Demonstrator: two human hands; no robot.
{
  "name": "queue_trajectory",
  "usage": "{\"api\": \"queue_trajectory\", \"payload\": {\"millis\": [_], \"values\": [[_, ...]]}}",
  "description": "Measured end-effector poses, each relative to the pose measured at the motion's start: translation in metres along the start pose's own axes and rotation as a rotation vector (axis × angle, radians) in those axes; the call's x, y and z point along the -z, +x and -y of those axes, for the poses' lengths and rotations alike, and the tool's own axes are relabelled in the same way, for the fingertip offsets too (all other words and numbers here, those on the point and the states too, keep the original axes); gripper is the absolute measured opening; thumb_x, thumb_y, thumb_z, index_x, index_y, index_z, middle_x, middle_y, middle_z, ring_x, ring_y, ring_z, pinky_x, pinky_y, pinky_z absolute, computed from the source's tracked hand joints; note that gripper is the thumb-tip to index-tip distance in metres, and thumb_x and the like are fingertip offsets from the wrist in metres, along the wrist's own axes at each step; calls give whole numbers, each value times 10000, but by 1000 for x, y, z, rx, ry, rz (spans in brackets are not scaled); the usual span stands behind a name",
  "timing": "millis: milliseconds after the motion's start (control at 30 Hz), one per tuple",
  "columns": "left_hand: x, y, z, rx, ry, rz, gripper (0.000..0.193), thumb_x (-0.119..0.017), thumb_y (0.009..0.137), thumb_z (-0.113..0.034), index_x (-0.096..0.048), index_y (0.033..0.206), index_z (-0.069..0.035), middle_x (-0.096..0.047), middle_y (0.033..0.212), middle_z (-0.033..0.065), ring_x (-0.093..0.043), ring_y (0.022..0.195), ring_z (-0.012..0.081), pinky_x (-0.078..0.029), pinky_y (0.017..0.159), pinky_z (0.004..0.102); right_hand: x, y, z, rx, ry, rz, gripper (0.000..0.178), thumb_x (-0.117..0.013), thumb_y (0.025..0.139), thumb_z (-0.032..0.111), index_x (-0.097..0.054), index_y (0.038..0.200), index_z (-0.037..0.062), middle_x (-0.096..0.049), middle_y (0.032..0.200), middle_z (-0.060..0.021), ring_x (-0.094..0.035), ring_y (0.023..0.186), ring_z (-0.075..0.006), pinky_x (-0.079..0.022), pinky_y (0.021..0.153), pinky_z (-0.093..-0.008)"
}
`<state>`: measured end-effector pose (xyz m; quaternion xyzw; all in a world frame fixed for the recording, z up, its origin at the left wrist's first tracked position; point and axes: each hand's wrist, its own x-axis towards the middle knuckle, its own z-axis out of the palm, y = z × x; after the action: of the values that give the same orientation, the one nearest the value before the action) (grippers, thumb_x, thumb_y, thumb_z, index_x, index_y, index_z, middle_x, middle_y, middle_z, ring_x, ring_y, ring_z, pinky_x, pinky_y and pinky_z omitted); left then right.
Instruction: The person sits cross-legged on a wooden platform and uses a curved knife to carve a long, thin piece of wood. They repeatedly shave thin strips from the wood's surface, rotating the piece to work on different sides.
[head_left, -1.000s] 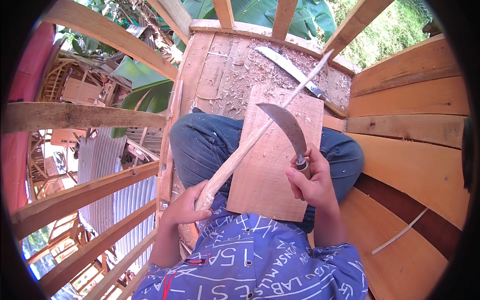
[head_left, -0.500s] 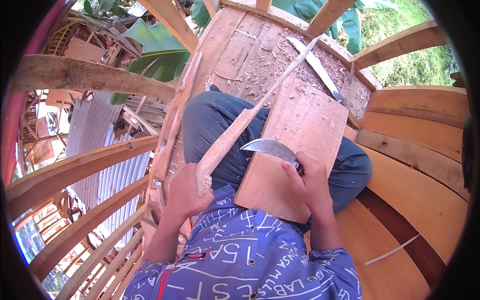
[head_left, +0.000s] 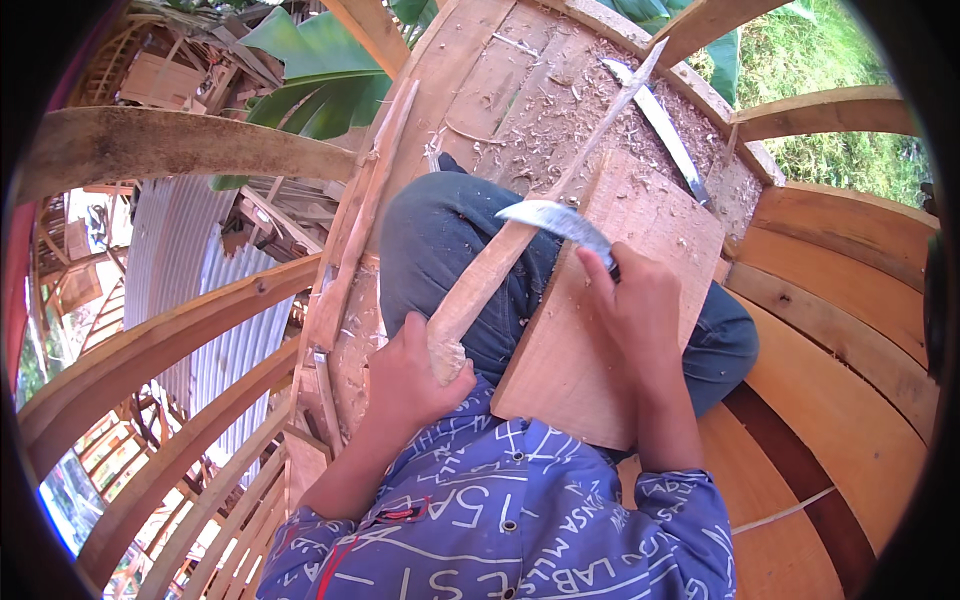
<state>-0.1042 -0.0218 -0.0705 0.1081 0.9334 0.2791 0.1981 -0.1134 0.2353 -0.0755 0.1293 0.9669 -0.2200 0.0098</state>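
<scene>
My left hand (head_left: 413, 372) is wrapped round the thick, rough end of a long carved wooden stick (head_left: 487, 272). From there the stick slants up and to the right, over my bent leg, and narrows to a thin tip. In my right hand (head_left: 638, 300) is a curved knife (head_left: 568, 227), its handle mostly hidden by my fingers. The blade points left and lies across the stick where the thick part meets the thin one. Below the knife, a flat wooden board (head_left: 590, 330) rests tilted across my lap.
A long machete (head_left: 662, 135) lies on the plank floor (head_left: 480, 85) among wood shavings. Wooden rails (head_left: 200, 330) curve along the left, with corrugated metal sheets (head_left: 170, 250) beyond. Orange-brown planks (head_left: 830, 350) wall the right side. Large green leaves (head_left: 320, 60) hang outside at the top.
The curved knife has moved up and left, from over the board onto the stick. My left hand keeps its hold on the thick end. The whole view has shifted slightly.
</scene>
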Motion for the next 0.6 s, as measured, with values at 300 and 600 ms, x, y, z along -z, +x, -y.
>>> {"api": "queue_trajectory", "payload": {"millis": [300, 600], "values": [[-13, 1, 1, 30, 37, -36, 506, -730, 612, -351, -450, 872, -20, -560, 676, 174, -599, 589, 347, -479, 516, 412, 13, -6, 17, 160, -61, 237, 529, -595, 837, 512, -569, 623, 29, -578, 551, -146, -597, 502, -303, -454, 478, -400], [-14, 6, -7, 21, -18, -18, 505, -732, 633, -301, -440, 902, 11, -552, 668, 200, -600, 598, 371, -460, 517, 413, -1, 11, 6, 195, -159, 82, 546, -643, 749, 580, -546, 605, 62, -548, 531, -93, -587, 496, -266, -445, 469, -359]]}}
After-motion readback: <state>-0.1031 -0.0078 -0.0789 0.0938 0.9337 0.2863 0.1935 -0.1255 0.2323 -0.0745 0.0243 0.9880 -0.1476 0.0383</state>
